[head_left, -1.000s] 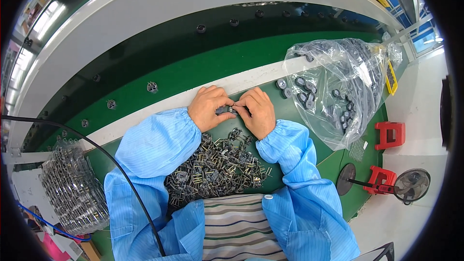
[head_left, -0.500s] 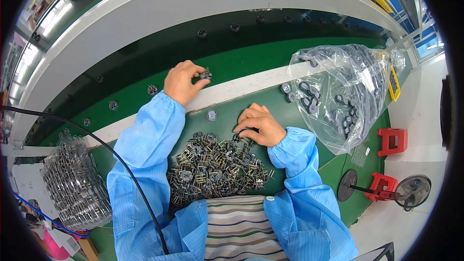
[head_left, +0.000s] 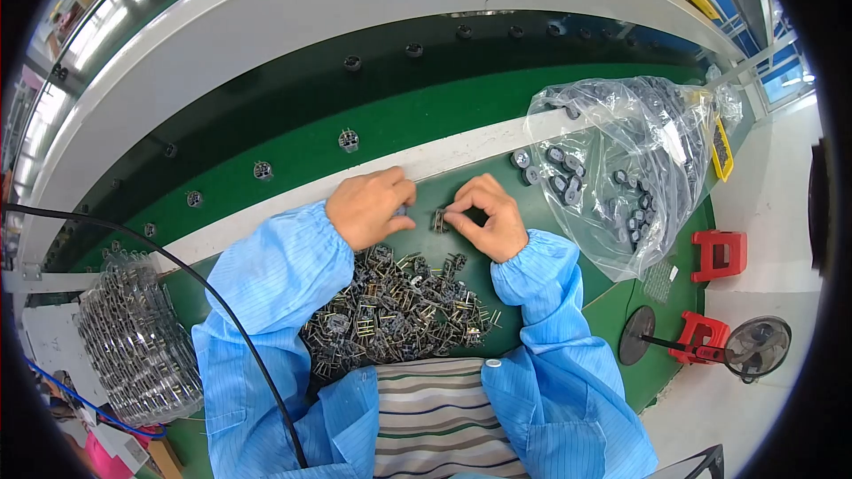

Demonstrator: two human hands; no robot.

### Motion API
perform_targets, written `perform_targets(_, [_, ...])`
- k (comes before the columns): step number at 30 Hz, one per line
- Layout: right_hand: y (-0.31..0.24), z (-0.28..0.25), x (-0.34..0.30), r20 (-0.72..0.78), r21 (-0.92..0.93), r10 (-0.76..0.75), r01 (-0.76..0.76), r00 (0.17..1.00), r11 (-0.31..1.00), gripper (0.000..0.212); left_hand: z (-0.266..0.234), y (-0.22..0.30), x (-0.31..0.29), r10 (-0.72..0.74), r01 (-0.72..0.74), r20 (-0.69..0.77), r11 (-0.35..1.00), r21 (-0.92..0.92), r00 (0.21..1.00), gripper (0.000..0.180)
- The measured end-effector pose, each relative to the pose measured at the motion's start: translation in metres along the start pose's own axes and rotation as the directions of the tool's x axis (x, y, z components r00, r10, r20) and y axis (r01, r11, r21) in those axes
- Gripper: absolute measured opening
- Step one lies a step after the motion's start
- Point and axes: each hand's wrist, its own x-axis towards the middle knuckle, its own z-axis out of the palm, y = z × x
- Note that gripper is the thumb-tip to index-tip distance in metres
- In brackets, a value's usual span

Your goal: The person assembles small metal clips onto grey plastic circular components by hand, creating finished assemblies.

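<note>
A small dark pronged part [head_left: 438, 220], metal pins glinting, is sitting pinched between the fingertips of the right hand [head_left: 486, 217], just above the desk [head_left: 497, 275]. The left hand [head_left: 371, 206] is curling close beside it, fingers bent around something small and dark that I cannot make out. Below both hands a heap of similar dark, spiky parts [head_left: 390, 315] is lying on the green desk. A crinkled clear plastic bag [head_left: 621, 160] of round grey pieces is slumping to the right. A white strip [head_left: 266, 213] is running along the desk's far edge, and beyond it a green belt [head_left: 293, 146] is carrying single parts. A wire rack [head_left: 133, 337] is standing at left.
</note>
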Motion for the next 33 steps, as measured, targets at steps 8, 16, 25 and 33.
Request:
perform_targets(8, [-0.001, 0.002, 0.001, -0.125, -0.001, 0.093, -0.094, 0.988, 0.996, 0.011, 0.030, -0.008, 0.020, 0.254, -0.326, -0.365, 0.933, -0.151, 0.896, 0.042])
perform_targets(16, [0.003, -0.003, 0.000, -0.240, -0.498, 0.053, -0.170, 0.969, 0.850, 0.016, 0.034, -0.008, 0.022, 0.173, -0.277, -0.434, 0.942, -0.189, 0.884, 0.045])
perform_targets(25, [0.008, -0.014, 0.010, 0.012, -0.423, -0.207, 0.193, 0.978, 0.885, 0.019, 0.041, -0.012, 0.024, 0.129, -0.205, -0.476, 0.973, -0.111, 0.870, 0.038])
perform_targets(33, [0.007, 0.016, 0.025, -0.103, 0.010, -0.004, 0.005, 0.995, 1.000, 0.009, 0.044, -0.013, 0.024, 0.140, -0.215, -0.487, 0.971, -0.103, 0.862, 0.036])
